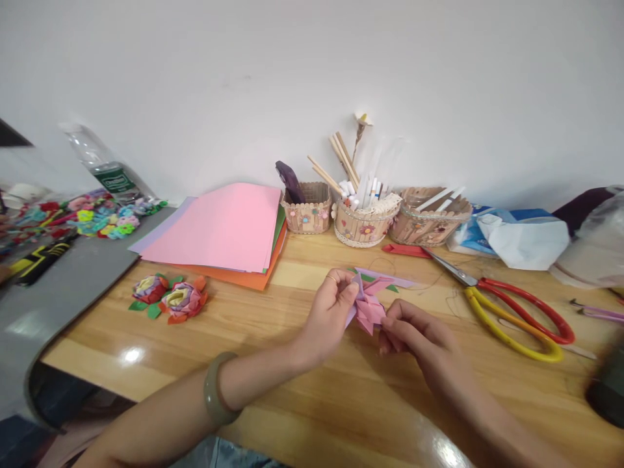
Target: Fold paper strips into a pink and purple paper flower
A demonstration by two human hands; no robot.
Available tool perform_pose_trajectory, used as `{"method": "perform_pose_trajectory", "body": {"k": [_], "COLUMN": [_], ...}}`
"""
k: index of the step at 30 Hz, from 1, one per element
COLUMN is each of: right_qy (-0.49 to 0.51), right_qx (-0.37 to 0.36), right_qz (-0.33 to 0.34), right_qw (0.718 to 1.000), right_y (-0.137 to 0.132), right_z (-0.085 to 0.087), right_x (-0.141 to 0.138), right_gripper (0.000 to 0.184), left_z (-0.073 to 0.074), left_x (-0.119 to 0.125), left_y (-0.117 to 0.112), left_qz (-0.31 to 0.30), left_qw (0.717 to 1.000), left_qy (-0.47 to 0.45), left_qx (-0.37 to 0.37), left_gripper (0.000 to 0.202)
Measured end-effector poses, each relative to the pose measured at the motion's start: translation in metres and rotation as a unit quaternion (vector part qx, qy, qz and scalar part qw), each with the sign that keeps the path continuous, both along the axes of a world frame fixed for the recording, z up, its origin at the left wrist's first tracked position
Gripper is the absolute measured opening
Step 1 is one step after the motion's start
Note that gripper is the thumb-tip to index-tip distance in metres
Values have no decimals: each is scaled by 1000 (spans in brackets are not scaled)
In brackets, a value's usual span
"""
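Observation:
My left hand [334, 309] pinches a folded pink and lilac paper flower [369, 305] between thumb and fingers, above the wooden table. From the other side, my right hand [412, 331] grips the lower right edge of the same folded paper with its fingertips. Pointed pink flaps stick out of the piece at several angles. Behind it lie a lilac paper strip [390, 277] and a bit of green paper, partly hidden by the hands. Two finished-looking paper flowers [182, 300] with green leaves rest on the table to the left.
A stack of coloured paper [219, 227] lies at the back left. Decorated baskets [368, 224] with sticks and pens line the wall. Scissors [511, 312] with red and yellow handles lie right. A bottle [110, 172], a cutter [46, 260] and tissues [521, 234] stand or lie farther out.

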State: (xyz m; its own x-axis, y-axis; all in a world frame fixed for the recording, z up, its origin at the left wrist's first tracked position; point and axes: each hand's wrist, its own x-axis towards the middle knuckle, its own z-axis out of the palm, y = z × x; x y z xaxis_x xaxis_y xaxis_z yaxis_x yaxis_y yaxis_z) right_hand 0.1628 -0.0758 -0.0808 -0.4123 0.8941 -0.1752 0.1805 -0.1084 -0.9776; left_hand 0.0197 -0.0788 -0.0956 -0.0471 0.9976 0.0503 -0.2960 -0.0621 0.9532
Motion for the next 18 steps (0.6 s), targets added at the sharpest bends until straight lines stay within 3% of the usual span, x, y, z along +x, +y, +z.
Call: {"method": "perform_pose_trajectory", "body": {"k": [11,14,18], "right_qy": [-109,-124,-87], "right_qx": [111,141,188], "right_qz": [-7,-10,-103], "right_qw": [988,982,973], "right_y": [-5,-5,1], "right_z": [4,6,10], "right_x": [-1,4,15], "right_gripper": [25,26,27], "left_z": [-4,-1,6], "left_x": [-1,-2,-7], "left_y": [2,3,7], "left_qz": [0,-24,-68], "left_qw": [996,990,972], "left_qy": [-82,-126,-198], "left_qx": [-35,-59,-109], "left_gripper": [23,23,20]}}
